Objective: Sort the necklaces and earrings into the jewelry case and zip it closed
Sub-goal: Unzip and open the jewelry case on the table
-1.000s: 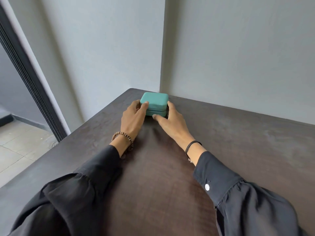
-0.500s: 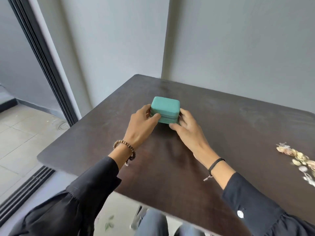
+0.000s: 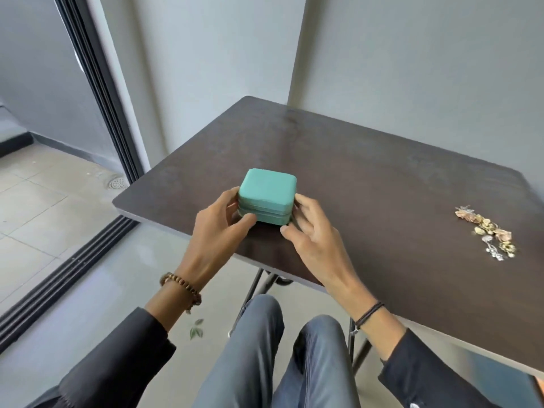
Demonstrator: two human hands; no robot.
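Case [image 3: 266, 200], lid down, sits near the table's [image 3: 382, 184] front-left edge, mid-frame, held from both sides.
Open tabletop stretches right and behind it; jewelry [image 3: 488, 231] heaps at right, pieces too small to tell apart. Left hand [image 3: 216, 231] curls round its left side, thumb on the front; right hand [image 3: 312, 240] grips the right side, thumb at the front corner.

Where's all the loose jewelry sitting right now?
In the head view, the jewelry pile lies on the right side of the dark table, well apart from the teal case that the left hand and right hand hold.
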